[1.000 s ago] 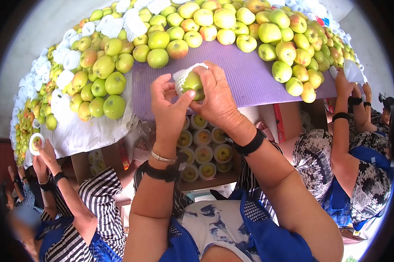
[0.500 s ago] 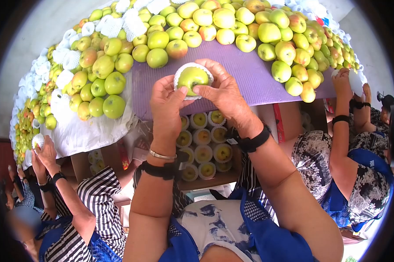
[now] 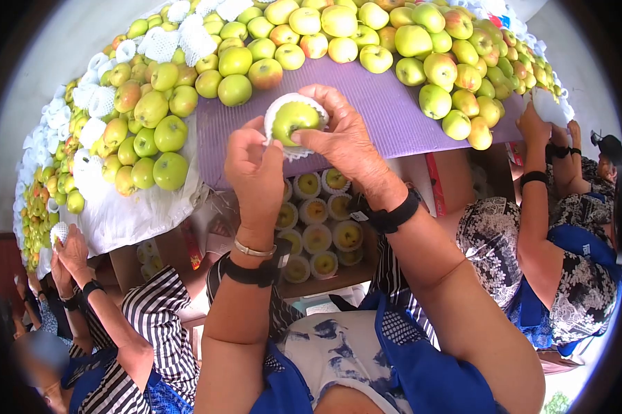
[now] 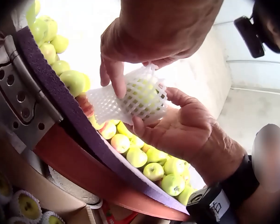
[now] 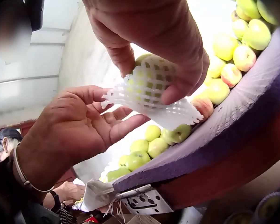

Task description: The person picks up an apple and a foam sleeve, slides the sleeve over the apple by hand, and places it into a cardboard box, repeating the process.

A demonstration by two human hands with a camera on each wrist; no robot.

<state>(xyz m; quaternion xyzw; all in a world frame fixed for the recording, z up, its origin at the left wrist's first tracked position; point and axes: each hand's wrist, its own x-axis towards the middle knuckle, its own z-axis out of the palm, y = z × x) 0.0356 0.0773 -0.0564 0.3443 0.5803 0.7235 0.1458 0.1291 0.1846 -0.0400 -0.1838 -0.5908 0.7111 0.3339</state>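
A green apple [image 3: 295, 124] sits in a white foam net sleeve [image 5: 154, 84], its stem end showing in the head view. My right hand [image 3: 345, 138] grips the wrapped apple from the right, thumb across its front. At the near left side my left hand [image 3: 255, 162] pinches the rim of the foam net between fingertips and thumb. The left wrist view shows the loose end of the net hanging past the apple, with left fingers [image 4: 114, 77] against it. Both hands are raised over the front edge of the purple padded table [image 3: 387, 124].
Loose apples [image 3: 338, 21] are heaped along the table's back and sides, with spare foam nets [image 3: 197, 38] among them. Below the edge stands a box of wrapped apples [image 3: 318, 238]. People work at the left and right; one hand [image 3: 73, 248] holds a netted apple.
The netted apple has turned from side-on to stem end facing up. The left hand has shifted from around the apple to its left rim. The head view has moved slightly right.
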